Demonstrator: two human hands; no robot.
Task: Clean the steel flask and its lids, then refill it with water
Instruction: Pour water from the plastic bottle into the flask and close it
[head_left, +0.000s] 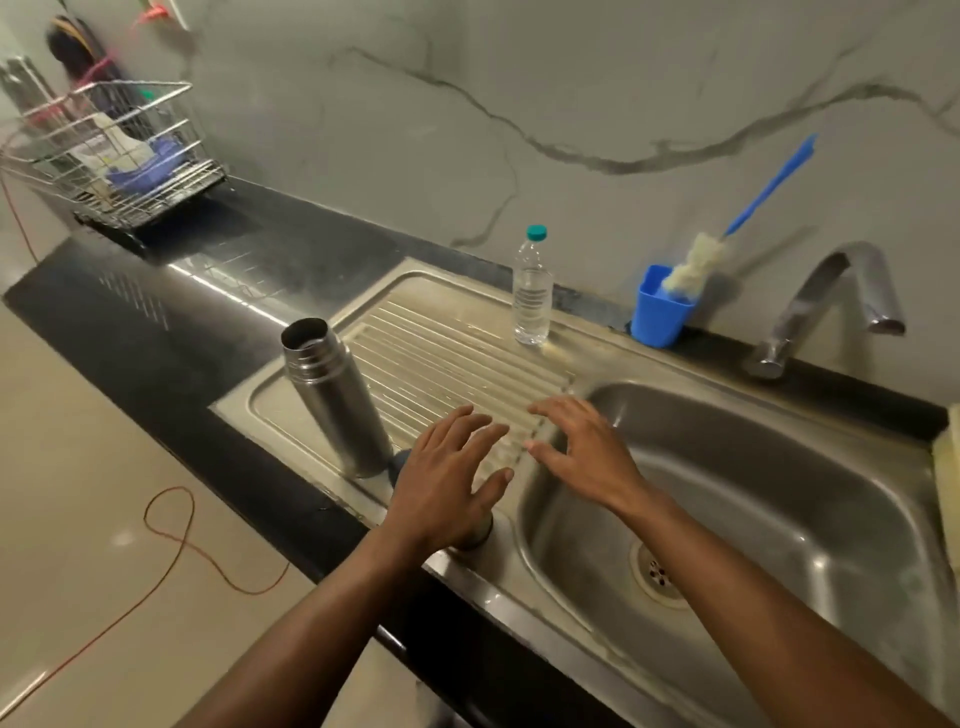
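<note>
The steel flask stands upright and uncapped on the left side of the ribbed draining board. My left hand hovers just right of the flask's base, fingers spread, holding nothing. Under it a steel lid partly shows, and a small dark blue lid peeks out beside the flask's base. My right hand is spread open over the edge between the board and the sink basin. A clear water bottle with a teal cap stands at the back of the board.
A blue cup holds a blue-handled bottle brush against the wall. The tap arches over the basin at the right. A wire dish rack sits far left on the black counter. An orange cord lies on the floor.
</note>
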